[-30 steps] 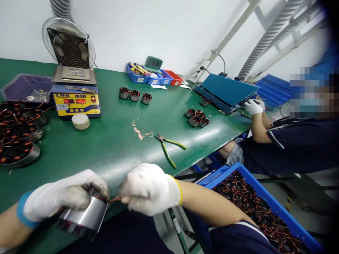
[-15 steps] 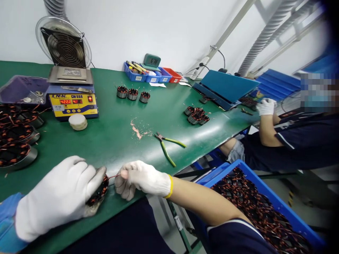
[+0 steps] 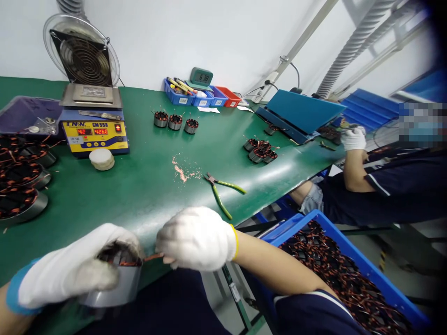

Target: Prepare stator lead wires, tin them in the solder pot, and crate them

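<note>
Green bench (image 3: 146, 200), head view: I note the left hand (image 3: 77, 272) with fingers wrapped round a metal stator (image 3: 120, 286) at the near edge. The right hand's (image 3: 197, 239) fingers grip its copper lead (image 3: 152, 257). Within half a second the left hand has rolled, which I judge turns the stator against the held lead.

Lit brightly, with pale glare streaking the table (image 3: 139, 186) just past three o'clock and again toward eight. Dims to shadow beneath it at six. Reads crisp on the pliers (image 3: 212, 181) near centre and the digital clock (image 3: 201, 77) just before twelve. Smears toward eight, over the left hand (image 3: 75, 265) and the metal ring (image 3: 122, 288), and slightly over the right hand (image 3: 197, 239) at seven. Blackens at the rim from two to four, stretches toward the edges, breaks into squares over a co-worker's head (image 3: 422, 123) near three.
</note>
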`<state>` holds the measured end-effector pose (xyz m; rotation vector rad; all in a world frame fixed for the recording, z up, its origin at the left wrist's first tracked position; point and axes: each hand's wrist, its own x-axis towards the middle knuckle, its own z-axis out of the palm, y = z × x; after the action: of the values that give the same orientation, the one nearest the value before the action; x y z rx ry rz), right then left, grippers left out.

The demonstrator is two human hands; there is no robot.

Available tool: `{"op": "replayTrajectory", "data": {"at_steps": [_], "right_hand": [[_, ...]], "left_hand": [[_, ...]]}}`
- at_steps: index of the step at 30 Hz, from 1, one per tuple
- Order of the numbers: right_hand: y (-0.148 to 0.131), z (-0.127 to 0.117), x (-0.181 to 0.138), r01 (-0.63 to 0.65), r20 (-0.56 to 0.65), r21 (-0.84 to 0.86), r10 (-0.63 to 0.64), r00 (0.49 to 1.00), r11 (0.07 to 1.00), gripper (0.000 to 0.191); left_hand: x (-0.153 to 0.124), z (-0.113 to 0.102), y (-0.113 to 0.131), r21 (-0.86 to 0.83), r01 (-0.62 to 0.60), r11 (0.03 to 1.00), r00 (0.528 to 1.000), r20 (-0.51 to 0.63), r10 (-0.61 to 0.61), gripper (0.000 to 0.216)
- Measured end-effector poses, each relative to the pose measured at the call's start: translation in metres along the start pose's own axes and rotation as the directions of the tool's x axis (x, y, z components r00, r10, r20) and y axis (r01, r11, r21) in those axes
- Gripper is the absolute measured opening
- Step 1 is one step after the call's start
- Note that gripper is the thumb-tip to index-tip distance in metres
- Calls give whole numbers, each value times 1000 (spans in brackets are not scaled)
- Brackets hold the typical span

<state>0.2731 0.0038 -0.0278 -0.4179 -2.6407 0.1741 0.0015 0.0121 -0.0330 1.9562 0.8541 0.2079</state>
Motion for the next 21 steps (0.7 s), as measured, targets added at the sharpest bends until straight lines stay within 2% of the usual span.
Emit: {"op": "replayTrajectory", "data": {"at_steps": [1, 2, 3, 4, 6, 7, 8, 10, 11, 12, 14, 15, 16, 18, 20, 21], "right_hand": [[5, 3, -3, -103, -64, 77, 108, 992, 992, 36], [11, 7, -6, -244, -116, 166, 265, 957, 955, 42], [15, 11, -10, -393, -145, 260, 438, 887, 882, 45], [18, 15, -12, -523, -138, 347, 594, 793, 779, 43], [18, 22, -15, -680, -43, 462, 781, 624, 569, 32], [16, 24, -15, -721, 19, 485, 818, 575, 495, 28], [12, 26, -14, -748, 73, 485, 831, 551, 453, 27], [4, 27, -8, -787, 150, 434, 826, 543, 438, 31], [0, 27, -4, -802, 172, 394, 821, 545, 450, 34], [-4, 26, 0, -809, 190, 352, 811, 554, 471, 39], [-11, 28, 12, -803, 209, 259, 780, 589, 537, 48], [-14, 30, 18, -795, 203, 196, 769, 606, 575, 53], [-16, 32, 25, -786, 193, 119, 762, 618, 607, 56], [-18, 39, 35, -768, 164, -48, 764, 624, 638, 52], [-16, 45, 41, -742, 147, -139, 755, 640, 656, 34], [-14, 46, 42, -732, 145, -122, 741, 655, 671, 24]], "left_hand": [[4, 3, 4, 210, 13, 978, 993, -115, 11, 30], [8, 6, 8, 417, 56, 907, 973, -225, 43, 28], [14, 9, 12, 583, 119, 804, 947, -311, 86, 27], [19, 12, 15, 693, 183, 697, 923, -365, 121, 26], [27, 14, 18, 773, 293, 562, 895, -430, 124, 30], [29, 13, 18, 759, 346, 552, 888, -455, 70, 34], [29, 10, 19, 720, 401, 566, 878, -478, -15, 39], [25, 2, 19, 617, 519, 591, 828, -534, -170, 50], [22, -3, 19, 580, 553, 599, 800, -570, -186, 53], [19, -7, 19, 565, 551, 614, 782, -607, -142, 55], [14, -12, 16, 598, 439, 670, 766, -639, 69, 52], [13, -12, 14, 628, 342, 700, 772, -612, 172, 50], [13, -11, 12, 650, 237, 722, 798, -554, 237, 47], [15, -7, 8, 662, 93, 744, 870, -418, 263, 40], [18, -2, 8, 674, 72, 735, 921, -327, 210, 36], [18, 0, 10, 690, 101, 717, 931, -320, 177, 36]]}}
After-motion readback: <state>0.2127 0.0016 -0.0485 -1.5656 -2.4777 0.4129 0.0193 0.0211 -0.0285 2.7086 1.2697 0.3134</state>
